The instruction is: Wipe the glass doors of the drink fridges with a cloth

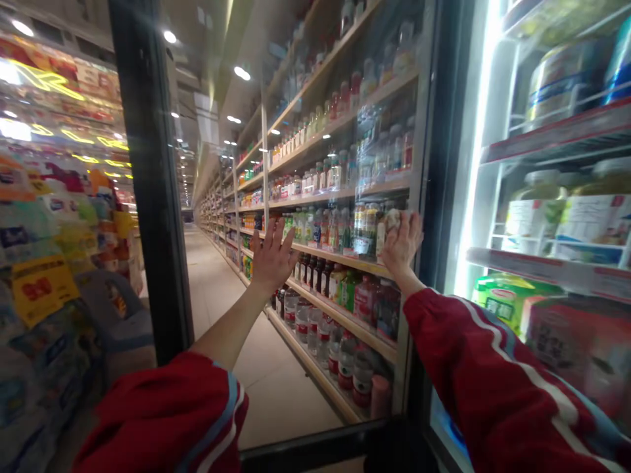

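Note:
My left hand (273, 257) is raised in front of a large glass door panel (315, 164) with a black frame. Its fingers are spread and its palm faces the glass. Near the panel's right edge, my right hand (403, 244) lies flat with fingers stretched upward, touching or almost touching the glass. Beside those fingers shows a small pale, crumpled-looking patch (393, 219); whether it is a cloth or a reflection I cannot tell. Both arms wear red sleeves with white and blue stripes.
At right, a lit drinks cooler (537, 259) holds bottles and cans. Long shelves of bottles (315, 184) and a tiled aisle floor (211, 276) show in the glass. Packaged goods, a yellow price sign (43, 287) and a grey stool (116, 309) stand left of the black frame (155, 171).

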Motion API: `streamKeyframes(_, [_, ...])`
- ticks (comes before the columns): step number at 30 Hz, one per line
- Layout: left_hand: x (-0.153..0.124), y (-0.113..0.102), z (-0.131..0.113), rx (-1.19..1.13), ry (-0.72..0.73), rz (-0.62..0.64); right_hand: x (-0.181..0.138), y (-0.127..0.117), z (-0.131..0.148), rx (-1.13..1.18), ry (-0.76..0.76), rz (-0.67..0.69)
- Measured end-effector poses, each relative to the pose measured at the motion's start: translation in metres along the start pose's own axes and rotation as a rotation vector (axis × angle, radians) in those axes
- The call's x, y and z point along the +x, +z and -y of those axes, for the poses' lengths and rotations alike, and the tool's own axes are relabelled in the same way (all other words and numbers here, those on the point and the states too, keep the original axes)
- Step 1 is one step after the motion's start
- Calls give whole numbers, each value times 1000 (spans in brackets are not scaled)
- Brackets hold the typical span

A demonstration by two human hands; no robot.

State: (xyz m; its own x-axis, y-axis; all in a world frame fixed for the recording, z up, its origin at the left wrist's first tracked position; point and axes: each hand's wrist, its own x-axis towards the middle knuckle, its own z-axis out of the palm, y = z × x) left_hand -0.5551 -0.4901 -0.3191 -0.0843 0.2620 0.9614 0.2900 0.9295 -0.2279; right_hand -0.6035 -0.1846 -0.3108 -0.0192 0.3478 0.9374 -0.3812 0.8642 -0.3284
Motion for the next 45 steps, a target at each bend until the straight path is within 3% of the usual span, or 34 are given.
streamKeyframes(3, [-2, 1, 2, -47, -2, 24, -4, 0, 12, -24, -81, 87])
streamKeyframes(8, [-2, 2, 3, -88, 17, 17, -36, 14, 71, -25, -302, 171])
streamKeyframes(11, [-3, 2, 4, -93, 24, 7, -42, 15, 89, -38, -470, 223])
streamKeyframes(15, [-3, 2, 2, -143, 18, 12, -19, 3, 74, -106, -605, 316])
streamKeyframes(19, [-3, 0, 0, -177, -12, 41, 14, -1, 55, -162, -383, 251])
streamKeyframes(22, [-2, -3, -2, -192, -25, 61, 15, 4, 60, -169, -281, 218])
streamKeyframes(27, [-1, -4, -3, -193, -19, 77, -19, 10, 90, -85, -493, 316])
streamKeyframes(31, [-2, -3, -2, -188, -20, 62, -25, 9, 93, -60, -648, 385])
streamKeyframes(33, [-2, -3, -2, -192, -14, 58, -16, 8, 87, -61, -635, 378])
streamKeyframes(36, [-3, -4, -2, -192, -14, 69, -5, 11, 79, -63, -488, 296])
streamKeyframes(39, [-2, -6, -3, -191, -19, 83, -14, 13, 81, -39, -434, 259])
streamKeyframes(45, [-3, -6, -3, -169, -16, 83, -40, 3, 87, -39, -769, 465])
